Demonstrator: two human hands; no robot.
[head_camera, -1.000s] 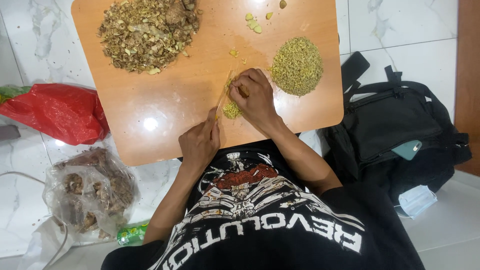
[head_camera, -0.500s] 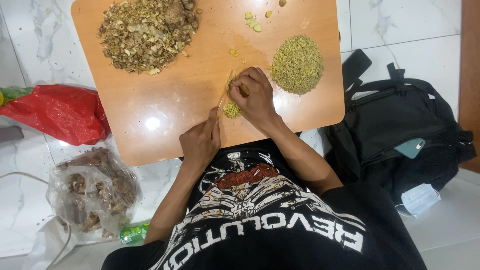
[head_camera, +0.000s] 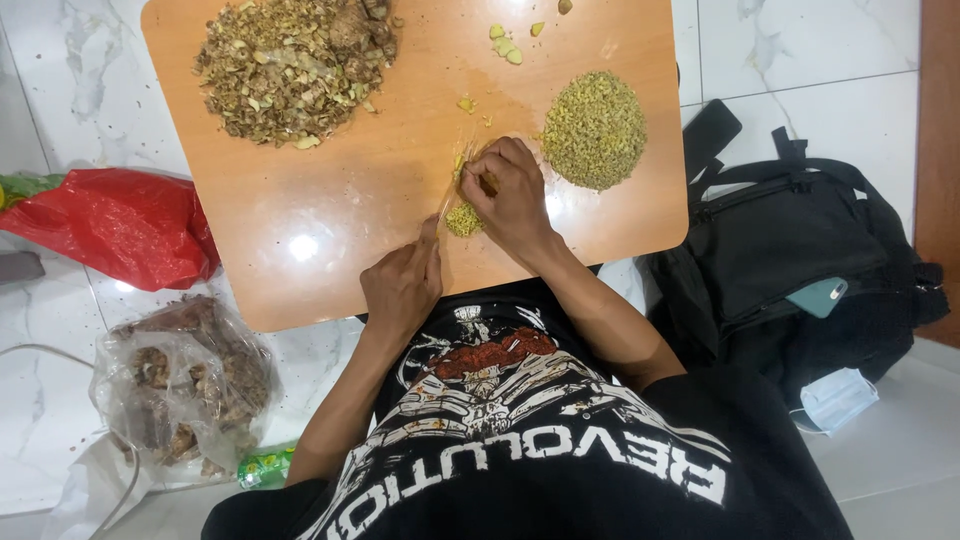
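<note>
A red bag (head_camera: 120, 225) and a clear bag of brown lumps (head_camera: 180, 385) lie on the white marble floor (head_camera: 800, 60). On the orange tabletop (head_camera: 300, 270), the left hand (head_camera: 400, 285) has its grip closed on a knife (head_camera: 448, 195). The right hand (head_camera: 512, 195) pinches a yellowish piece (head_camera: 488, 183). Both have barely moved since a moment ago, so the chopping continues over a small heap of bits (head_camera: 463, 220). A black backpack (head_camera: 800, 260) sits to the right.

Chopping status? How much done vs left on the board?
Done: a fine chopped pile sits at the board's right. In hand: left hand holds a knife, right hand pins a piece over fresh mince. Left: loose chunks at top; coarse heap looks like peelings.
</note>
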